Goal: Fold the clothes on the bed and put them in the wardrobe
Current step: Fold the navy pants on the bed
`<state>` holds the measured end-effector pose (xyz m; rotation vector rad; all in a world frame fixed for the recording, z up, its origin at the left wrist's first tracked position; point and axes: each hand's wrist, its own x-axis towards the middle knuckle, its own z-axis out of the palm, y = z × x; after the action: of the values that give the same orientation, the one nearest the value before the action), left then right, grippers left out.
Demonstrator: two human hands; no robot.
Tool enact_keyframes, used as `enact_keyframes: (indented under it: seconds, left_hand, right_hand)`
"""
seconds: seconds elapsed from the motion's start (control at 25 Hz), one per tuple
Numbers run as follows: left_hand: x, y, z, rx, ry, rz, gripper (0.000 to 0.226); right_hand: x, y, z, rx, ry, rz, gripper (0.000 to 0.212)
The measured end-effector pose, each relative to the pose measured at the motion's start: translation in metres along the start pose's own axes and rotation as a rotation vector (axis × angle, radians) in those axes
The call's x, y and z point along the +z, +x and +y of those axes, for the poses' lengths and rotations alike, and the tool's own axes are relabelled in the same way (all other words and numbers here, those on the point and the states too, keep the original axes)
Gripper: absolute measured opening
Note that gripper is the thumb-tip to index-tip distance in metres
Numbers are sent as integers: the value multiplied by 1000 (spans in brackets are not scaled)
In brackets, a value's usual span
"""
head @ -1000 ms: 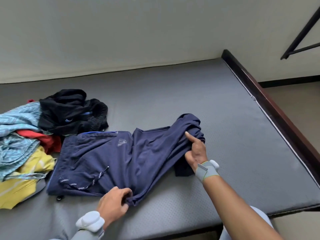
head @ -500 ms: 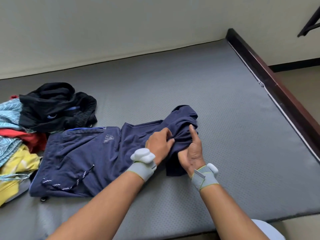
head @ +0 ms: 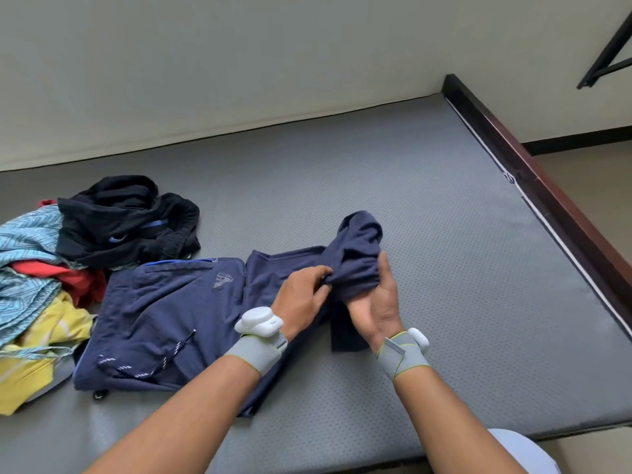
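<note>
Both hands are grasping the navy track pants (head: 178, 313): left hand (head: 301, 299) is pinching a bunched fold at the leg end, right hand (head: 376, 302) is cupping the same bunch from underneath, palm up, thumb pointing away from the person. Pants are lying on the grey bed mattress (head: 444, 268), long axis running left-right; waistband with its drawstring (head: 164, 360) is sitting far left, leg end is rising into the grip at right. So the bulk of the garment is lying left of both hands, left hand nearer to it. My read: fold would be going leg end over toward the waistband. Fabric is looking like soft matte knit, creasing easily, small logo near the hip. Mattress cover is showing a perforated, slightly grippy-looking texture. Unfolded pile is sitting at the left edge: black garment (head: 123, 224), teal patterned cloth (head: 27, 254), red piece (head: 78, 282), yellow one (head: 41, 336). Wardrobe isn't in view.
</note>
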<state>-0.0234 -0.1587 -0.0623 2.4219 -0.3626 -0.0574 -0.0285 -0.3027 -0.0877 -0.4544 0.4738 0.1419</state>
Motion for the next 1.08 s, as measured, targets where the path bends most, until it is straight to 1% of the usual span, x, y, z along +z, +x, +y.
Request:
enact_keyframes:
  seconds: [0.04,0.12,0.2,0.24,0.28,0.32,0.36,0.4,0.44,0.48,0.52,0.56,0.6,0.64,0.68,0.72,0.76,0.8,0.84,0.88,0.92,0.96,1.04,1.08]
  left_hand:
    - [-5,-9,2,65,-24,4,23]
    - [-14,-32,6,176,-57,-73,22]
    - [-20,-56,7,219,-97,-124,22]
    - [-23,-63,6,217,-122,-125,20]
    - [-28,-68,4,202,-151,-115,19]
    - [-34,-72,3,165,-183,-109,17]
    - [-39,-75,-2,98,-234,-114,17]
    - [-46,-80,-7,20,-316,-115,17]
    - [-56,-85,-11,-66,-451,-84,18]
    - [-68,-89,-15,-164,-627,-19,20]
    - [-81,-93,-19,-274,-817,81,23]
    - [-94,-96,-24,-395,-985,172,30]
    - [-103,-96,-35,-488,-1101,239,45]
    - [-113,-98,-49,-544,-1141,284,62]
    - [-118,-100,-65,-577,-1085,297,75]
    - [-120,-103,-80,-599,-963,274,82]
    - [-121,-111,-96,-626,-786,219,82]
    - [-117,-118,-110,-649,-599,142,72]
    - [-114,-125,-122,-658,-426,68,57]
    - [-111,-129,-127,-638,-280,13,41]
    - [-108,-128,-126,-586,-149,-10,29]
    - [-105,-124,-125,-526,-32,21,26]
    - [-99,-108,-113,-415,131,60,40]
    - [-94,-98,-108,-405,166,25,49]
  right_hand:
    - [-5,2,1,-12,31,47,52]
    - [-5,1,4,-20,24,136,52]
    - [10,-1,8,-25,3,227,56]
    - [17,-1,11,-70,15,304,55]
    - [28,-1,14,-157,4,394,50]
    - [40,-1,19,-272,-35,443,43]
    - [54,-6,24,-389,-166,438,38]
    - [68,-11,31,-502,-376,371,32]
    - [82,-19,41,-590,-660,241,25]
    - [91,-27,52,-645,-957,96,18]
    - [100,-35,62,-682,-1236,-29,15]
    - [102,-39,74,-708,-1475,-149,18]
    - [103,-44,87,-703,-1691,-295,19]
    - [106,-53,105,-655,-1896,-475,19]
    - [103,-60,124,-565,-2065,-650,19]
    - [97,-67,142,-466,-2175,-777,19]
    - [86,-73,162,-343,-2232,-843,19]
    - [74,-77,175,-238,-2266,-850,18]
    - [61,-79,186,-166,-2271,-833,16]
    - [49,-78,189,-124,-2212,-802,14]
    - [39,-76,185,-91,-2076,-752,13]
    - [32,-73,179,-49,-1912,-688,16]
    - [23,-65,158,-11,-1612,-563,24]
    - [21,-64,145,12,-1514,-518,31]
